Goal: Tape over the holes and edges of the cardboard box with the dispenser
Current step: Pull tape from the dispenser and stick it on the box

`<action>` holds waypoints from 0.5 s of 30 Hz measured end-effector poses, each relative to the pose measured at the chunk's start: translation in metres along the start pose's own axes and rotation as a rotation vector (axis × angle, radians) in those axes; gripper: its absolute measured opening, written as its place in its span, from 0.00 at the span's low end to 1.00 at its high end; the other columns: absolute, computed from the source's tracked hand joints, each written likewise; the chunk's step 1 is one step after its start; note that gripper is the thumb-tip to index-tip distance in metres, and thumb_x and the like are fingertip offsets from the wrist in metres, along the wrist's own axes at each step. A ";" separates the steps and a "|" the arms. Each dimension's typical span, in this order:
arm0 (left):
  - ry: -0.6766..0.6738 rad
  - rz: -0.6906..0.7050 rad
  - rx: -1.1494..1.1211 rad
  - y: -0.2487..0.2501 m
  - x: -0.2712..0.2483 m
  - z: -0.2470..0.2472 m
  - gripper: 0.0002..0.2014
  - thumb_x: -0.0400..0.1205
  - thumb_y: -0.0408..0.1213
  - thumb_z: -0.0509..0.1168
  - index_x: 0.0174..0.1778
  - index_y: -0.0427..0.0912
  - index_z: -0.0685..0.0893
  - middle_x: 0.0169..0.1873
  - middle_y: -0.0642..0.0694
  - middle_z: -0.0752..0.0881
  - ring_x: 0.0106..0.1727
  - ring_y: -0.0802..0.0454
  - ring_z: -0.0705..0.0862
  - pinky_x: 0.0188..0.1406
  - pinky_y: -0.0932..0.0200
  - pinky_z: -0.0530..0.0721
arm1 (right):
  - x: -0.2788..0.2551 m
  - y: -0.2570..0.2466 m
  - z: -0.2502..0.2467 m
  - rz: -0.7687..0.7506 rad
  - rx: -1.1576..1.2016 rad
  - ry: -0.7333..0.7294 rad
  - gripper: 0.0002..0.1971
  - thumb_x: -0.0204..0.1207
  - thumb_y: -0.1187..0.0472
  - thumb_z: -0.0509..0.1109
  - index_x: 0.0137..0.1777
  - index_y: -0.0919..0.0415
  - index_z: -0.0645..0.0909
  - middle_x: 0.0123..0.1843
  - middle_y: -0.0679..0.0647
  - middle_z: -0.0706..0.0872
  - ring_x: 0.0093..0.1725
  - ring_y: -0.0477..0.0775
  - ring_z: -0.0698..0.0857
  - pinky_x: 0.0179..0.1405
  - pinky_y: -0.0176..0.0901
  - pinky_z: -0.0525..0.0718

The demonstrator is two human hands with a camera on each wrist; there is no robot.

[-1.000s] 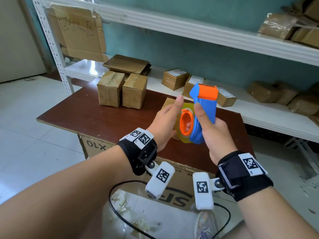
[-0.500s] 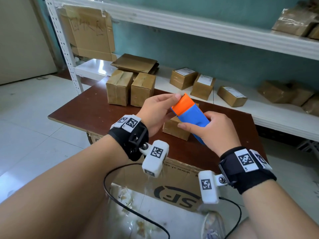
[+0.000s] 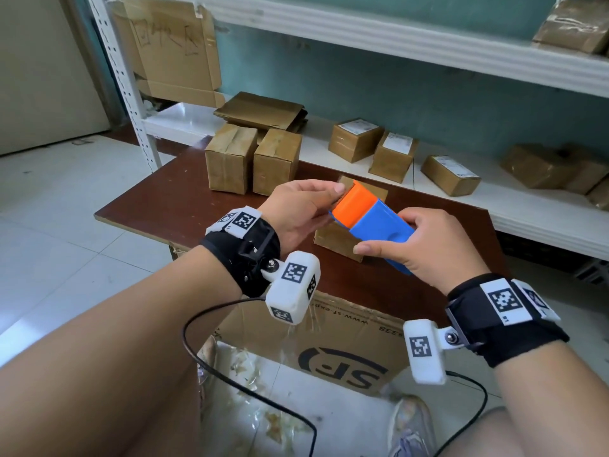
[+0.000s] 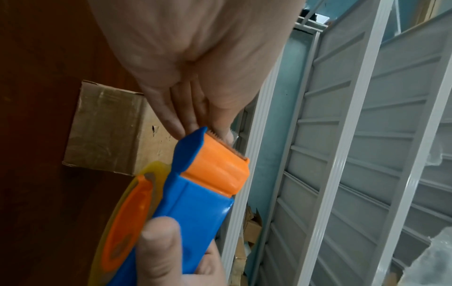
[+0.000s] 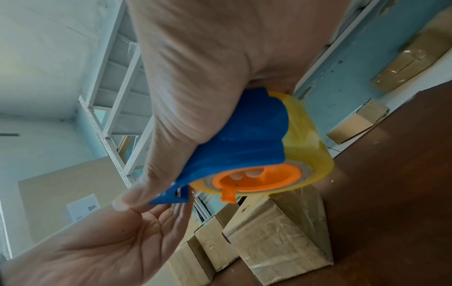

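Dispenser (image 3: 372, 225) is held in mid-air over the counter (image 3: 184, 206), gripped by the right hand (image 3: 425, 249): thumb along the blue body, fingers curled into the orange hub of the roll (image 5: 305, 135), as seen in the right wrist view. Left hand (image 3: 296, 212) is at the orange cutter end; thumb and fingers (image 4: 176, 120) are brought together at the serrated blade, apparently pinching for the tape's free end. The tape end itself can't be made out with certainty.

Target box (image 3: 336, 239) sits on the counter directly under the dispenser, partly hidden by it. A small dark hole is visible on one face in the left wrist view (image 4: 153, 128). Two more boxes (image 3: 253, 159) stand further back on the counter; more are on the shelf (image 3: 494, 199) behind.

Handling, judged:
- Box looks small and light, stiff card; likely to slide on the smooth counter when tape is pulled across. It should be pinned by the left hand on top or at a side face, clear of the tape path.
- Clear tape is thin and sticky, and folds onto itself easily; the free end is best taken by its corners and kept taut.
- Dispenser is rigid plastic, light. Current grip through the hub looks sound. Blade teeth are close to the left fingertips, so care is needed.
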State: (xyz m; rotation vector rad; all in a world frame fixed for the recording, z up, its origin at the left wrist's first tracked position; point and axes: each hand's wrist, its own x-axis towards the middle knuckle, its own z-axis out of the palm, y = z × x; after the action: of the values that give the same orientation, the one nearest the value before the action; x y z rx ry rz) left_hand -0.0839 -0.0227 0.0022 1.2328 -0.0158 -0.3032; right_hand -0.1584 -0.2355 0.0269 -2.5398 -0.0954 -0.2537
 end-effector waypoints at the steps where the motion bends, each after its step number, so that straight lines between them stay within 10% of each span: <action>1: 0.004 0.001 0.002 -0.001 -0.001 0.001 0.04 0.88 0.33 0.72 0.53 0.37 0.91 0.38 0.45 0.94 0.39 0.55 0.92 0.45 0.59 0.91 | -0.001 0.000 0.000 0.002 0.006 0.001 0.49 0.50 0.13 0.76 0.36 0.65 0.79 0.31 0.63 0.80 0.28 0.54 0.73 0.31 0.51 0.69; 15: 0.063 -0.100 0.101 -0.005 0.008 0.000 0.09 0.90 0.35 0.71 0.61 0.36 0.92 0.45 0.39 0.91 0.40 0.52 0.87 0.43 0.58 0.88 | -0.013 -0.005 -0.009 0.042 -0.035 -0.049 0.40 0.54 0.18 0.80 0.30 0.59 0.74 0.24 0.49 0.72 0.24 0.46 0.71 0.30 0.47 0.68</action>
State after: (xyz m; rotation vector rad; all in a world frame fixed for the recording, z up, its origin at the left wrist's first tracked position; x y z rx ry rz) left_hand -0.0775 -0.0263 -0.0040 1.3457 0.0859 -0.3538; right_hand -0.1731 -0.2366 0.0348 -2.5804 -0.0567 -0.1777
